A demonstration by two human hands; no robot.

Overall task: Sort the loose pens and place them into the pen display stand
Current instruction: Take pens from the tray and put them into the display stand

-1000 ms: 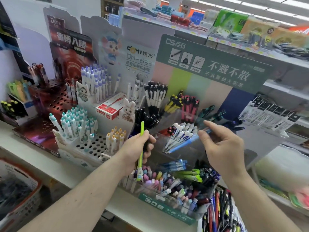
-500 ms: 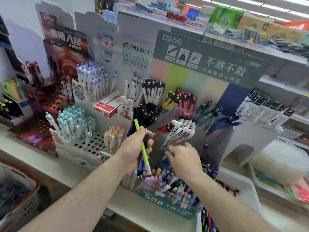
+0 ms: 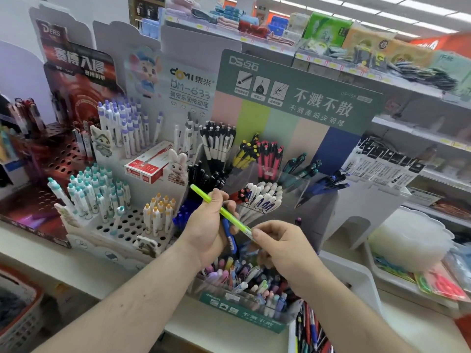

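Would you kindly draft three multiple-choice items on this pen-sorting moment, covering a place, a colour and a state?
1. Where is the red box?
A. on the white peg stand
B. in the basket
C. on the top shelf

2. What colour is the long pen held across both hands?
A. red
B. yellow-green
C. black

3. What is the right hand doing?
A. hanging idle
B. pinching the pen's lower end
C. pressing the sign

Answers:
1 A: the red box sits on the white peg stand.
2 B: the yellow-green pen runs from the left hand.
3 B: the right hand pinches its tip.
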